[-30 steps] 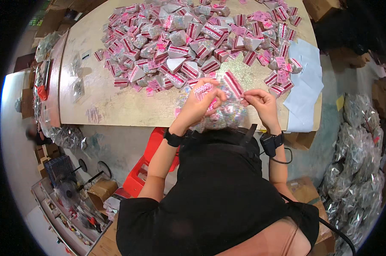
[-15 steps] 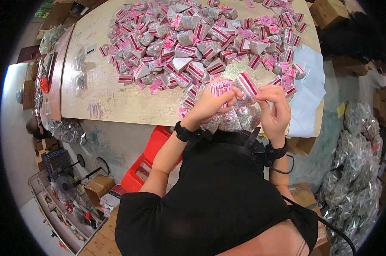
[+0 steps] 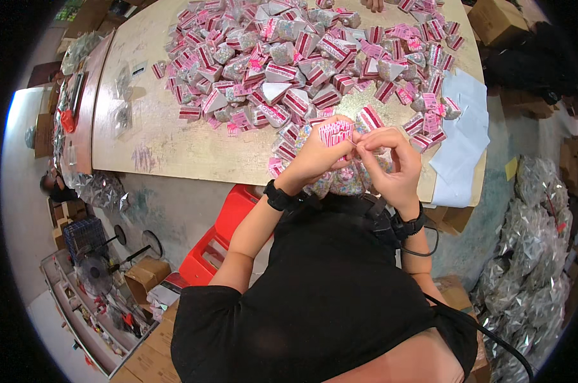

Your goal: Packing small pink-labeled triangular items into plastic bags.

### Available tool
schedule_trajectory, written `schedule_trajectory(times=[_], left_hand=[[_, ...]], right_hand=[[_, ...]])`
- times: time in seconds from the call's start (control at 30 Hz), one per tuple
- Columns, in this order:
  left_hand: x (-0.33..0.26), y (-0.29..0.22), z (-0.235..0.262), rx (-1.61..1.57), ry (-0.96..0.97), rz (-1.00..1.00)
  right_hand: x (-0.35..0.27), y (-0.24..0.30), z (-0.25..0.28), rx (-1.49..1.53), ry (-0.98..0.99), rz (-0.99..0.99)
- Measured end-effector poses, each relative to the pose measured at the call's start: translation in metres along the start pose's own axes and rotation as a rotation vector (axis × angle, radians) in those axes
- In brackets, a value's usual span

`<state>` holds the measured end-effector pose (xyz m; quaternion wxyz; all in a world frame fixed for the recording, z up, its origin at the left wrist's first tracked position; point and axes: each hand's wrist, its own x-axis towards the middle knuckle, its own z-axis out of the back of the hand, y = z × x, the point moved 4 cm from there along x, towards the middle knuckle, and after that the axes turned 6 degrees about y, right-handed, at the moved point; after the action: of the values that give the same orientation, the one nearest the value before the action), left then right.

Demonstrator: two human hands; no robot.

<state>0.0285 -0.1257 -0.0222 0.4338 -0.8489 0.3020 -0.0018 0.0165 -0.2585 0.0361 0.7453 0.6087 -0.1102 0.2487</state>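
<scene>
While left hand [image 3: 327, 150] clamps pink-and-white striped paper tags [image 3: 335, 132]: we should steady them.
Right hand [image 3: 394, 165]: fingertips together, contents unclear; work lightly.

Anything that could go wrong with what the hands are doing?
The left hand holds a pink-and-white striped card that might slip or crease. The right hand pinches close against the left, partly hiding the contact, so a poor grip could go unnoticed. Clear bags of multicoloured pieces sit at the table's near edge and might be nudged off.
</scene>
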Motion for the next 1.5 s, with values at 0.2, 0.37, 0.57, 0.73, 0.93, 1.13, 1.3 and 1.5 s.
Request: schedule_trajectory(times=[0.2, 0.37, 0.57, 0.73, 0.93, 1.13, 1.3, 1.5], left_hand=[[0.001, 0.004, 0.001, 0.036, -0.006, -0.032], [0.001, 0.005, 0.0, 0.152, 0.004, 0.009], [0.0, 0.006, 0.0, 0.166, 0.015, 0.015], [-0.001, 0.005, 0.0, 0.146, 0.004, 0.017], [-0.002, 0.002, -0.004, 0.15, 0.042, 0.074], [-0.003, 0.004, -0.006, 0.198, 0.028, 0.057], [-0.012, -0.014, -0.021, 0.86, -0.046, -0.237], [-0.02, -0.011, -0.027, 0.87, 0.037, -0.142]], right_hand=[[-0.002, -0.005, -0.001, -0.023, 0.026, -0.084], [-0.002, -0.006, -0.003, -0.017, 0.059, -0.114], [-0.002, -0.003, -0.002, 0.068, 0.021, -0.042], [-0.005, -0.005, -0.001, 0.079, 0.017, -0.082], [-0.007, -0.008, 0.001, 0.033, -0.001, -0.144], [-0.001, 0.002, -0.001, -0.196, 0.037, -0.082], [-0.006, 0.005, -0.002, -0.285, 0.224, -0.067], [-0.019, -0.003, 0.002, -0.213, 0.27, -0.086]])
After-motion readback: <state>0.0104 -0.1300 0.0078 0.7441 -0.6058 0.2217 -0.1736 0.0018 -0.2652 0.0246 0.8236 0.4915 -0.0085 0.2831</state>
